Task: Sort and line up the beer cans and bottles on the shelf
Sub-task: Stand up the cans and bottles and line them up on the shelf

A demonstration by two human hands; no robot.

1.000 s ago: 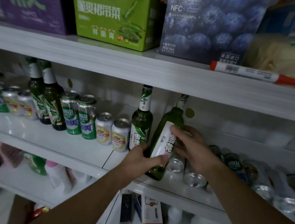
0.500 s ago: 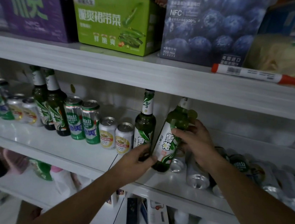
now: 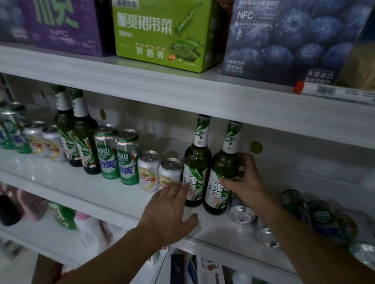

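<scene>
Head view: right fingers (image 3: 247, 159) curl round the far side of the right bottle (image 3: 223, 167), thumb pressed on the label front; the right hand (image 3: 248, 188) grips it at the body. This bottle stands upright on the middle shelf (image 3: 59, 180), just beside the left bottle (image 3: 196, 164), also upright. Left fingers (image 3: 181, 189) are straight and spread, tips at the left bottle's label; contact cannot be told. The left hand (image 3: 168, 215) holds nothing and sits over the shelf's near edge.

Left of the pair, in a row: two short cans (image 3: 148, 172), two tall cans (image 3: 116, 154), two more bottles (image 3: 74, 135), then blurred cans (image 3: 33, 139). Right of the right hand: lying cans (image 3: 243, 211), on their sides. Upper shelf: green box (image 3: 162, 30), blueberry box (image 3: 289, 36), marker (image 3: 353, 95).
</scene>
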